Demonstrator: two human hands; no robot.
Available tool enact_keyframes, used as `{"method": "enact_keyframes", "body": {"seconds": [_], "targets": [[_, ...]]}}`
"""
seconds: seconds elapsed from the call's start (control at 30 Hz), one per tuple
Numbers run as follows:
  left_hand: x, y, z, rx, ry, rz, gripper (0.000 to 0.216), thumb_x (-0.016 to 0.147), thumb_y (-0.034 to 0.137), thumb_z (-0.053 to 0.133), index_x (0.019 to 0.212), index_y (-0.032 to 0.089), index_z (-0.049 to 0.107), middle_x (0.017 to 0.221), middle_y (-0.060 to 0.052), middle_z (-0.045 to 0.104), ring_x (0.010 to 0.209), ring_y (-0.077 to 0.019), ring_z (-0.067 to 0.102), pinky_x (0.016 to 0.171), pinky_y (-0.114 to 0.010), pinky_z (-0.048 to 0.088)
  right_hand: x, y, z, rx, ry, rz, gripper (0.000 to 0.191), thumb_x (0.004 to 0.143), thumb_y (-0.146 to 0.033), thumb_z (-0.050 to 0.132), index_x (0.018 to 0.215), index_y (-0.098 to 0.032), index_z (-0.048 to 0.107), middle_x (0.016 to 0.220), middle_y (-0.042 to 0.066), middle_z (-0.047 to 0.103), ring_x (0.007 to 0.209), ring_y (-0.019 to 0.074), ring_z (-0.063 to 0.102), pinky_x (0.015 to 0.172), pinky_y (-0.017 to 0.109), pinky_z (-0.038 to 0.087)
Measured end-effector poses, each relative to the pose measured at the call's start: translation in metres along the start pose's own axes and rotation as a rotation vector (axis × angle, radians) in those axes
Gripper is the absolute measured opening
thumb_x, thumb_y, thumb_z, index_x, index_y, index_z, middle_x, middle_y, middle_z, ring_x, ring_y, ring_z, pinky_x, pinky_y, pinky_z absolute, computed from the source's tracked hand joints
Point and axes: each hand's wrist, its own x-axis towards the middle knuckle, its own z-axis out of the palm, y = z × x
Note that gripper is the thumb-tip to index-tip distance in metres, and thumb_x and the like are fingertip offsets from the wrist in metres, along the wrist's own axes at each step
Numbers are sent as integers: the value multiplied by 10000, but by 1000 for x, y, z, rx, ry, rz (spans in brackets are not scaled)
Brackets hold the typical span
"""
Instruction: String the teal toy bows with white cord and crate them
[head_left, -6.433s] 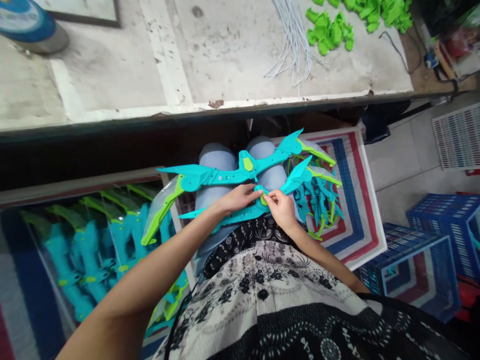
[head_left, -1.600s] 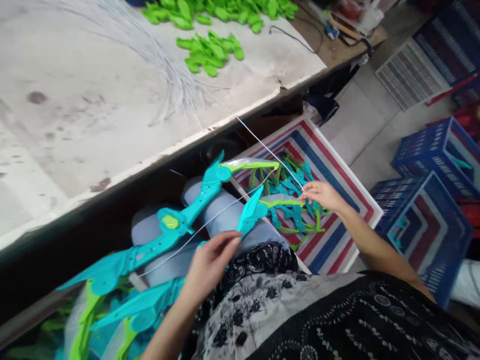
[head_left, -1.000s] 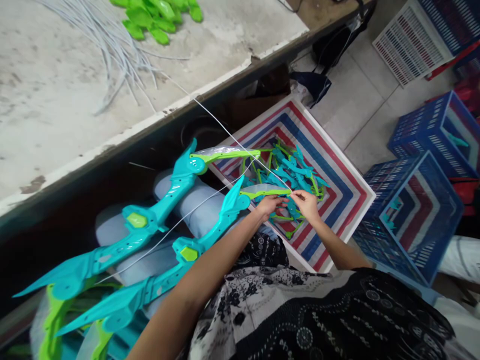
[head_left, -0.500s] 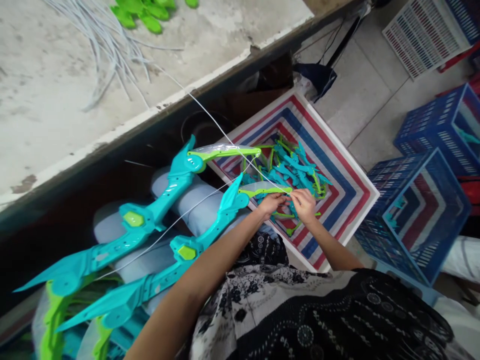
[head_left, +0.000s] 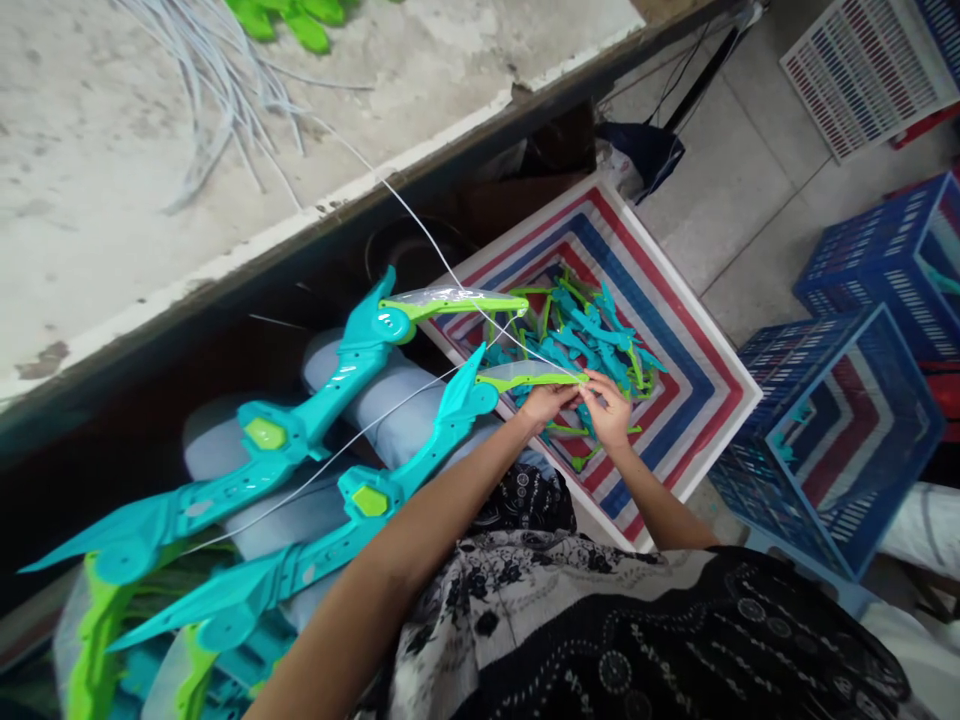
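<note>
Two turquoise and green toy bows lie across my lap. The nearer toy bow (head_left: 420, 462) has its green tip between my hands. My left hand (head_left: 549, 402) is closed around that tip from below. With pinched fingers, my right hand (head_left: 606, 408) holds a white string (head_left: 420, 225) at the same tip. This string runs up to the tabletop. The farther toy bow (head_left: 352, 370) lies beside the first, with another white string (head_left: 330, 462) stretching from its green tip down to its lower end. My fingertips partly hide the nearer tip.
A striped lined bin (head_left: 675, 400) holding several turquoise and green bow parts stands behind my hands. On the worktable (head_left: 450, 70) are a bundle of white strings (head_left: 217, 100) and bright green pieces (head_left: 300, 20). Blue crates (head_left: 825, 440) and a white crate (head_left: 870, 80) stand at right.
My right hand has come slightly closer to the bow tip and my left hand. The string to the table hangs a little slacker. The whole view has shifted slightly.
</note>
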Motion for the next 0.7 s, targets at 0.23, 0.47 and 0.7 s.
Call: {"method": "enact_keyframes", "body": {"seconds": [0.23, 0.47, 0.7], "targets": [[-3, 5, 6, 135, 52, -27, 139, 862, 151, 528, 784, 143, 642, 634, -22, 643, 622, -156, 606, 720, -309, 520, 14, -5, 0, -143, -110, -47, 326, 856, -338, 591, 1136, -179, 639, 1061, 116, 669, 932, 206, 630, 769, 328, 547], [-93, 27, -38, 237, 139, 6, 157, 828, 178, 567, 671, 171, 555, 665, -26, 654, 522, -143, 558, 624, -314, 508, 31, -5, -5, -207, -237, -85, 488, 845, -304, 565, 1312, -163, 555, 1000, 90, 643, 868, 186, 607, 844, 351, 538], [-312, 34, -131, -440, 662, 355, 181, 671, 348, 725, 625, 226, 599, 892, -44, 724, 1026, -284, 636, 888, -431, 537, 37, -2, -17, -180, -264, 3, 779, 799, -432, 625, 1475, -162, 350, 964, 64, 643, 736, 158, 587, 723, 324, 538]]}}
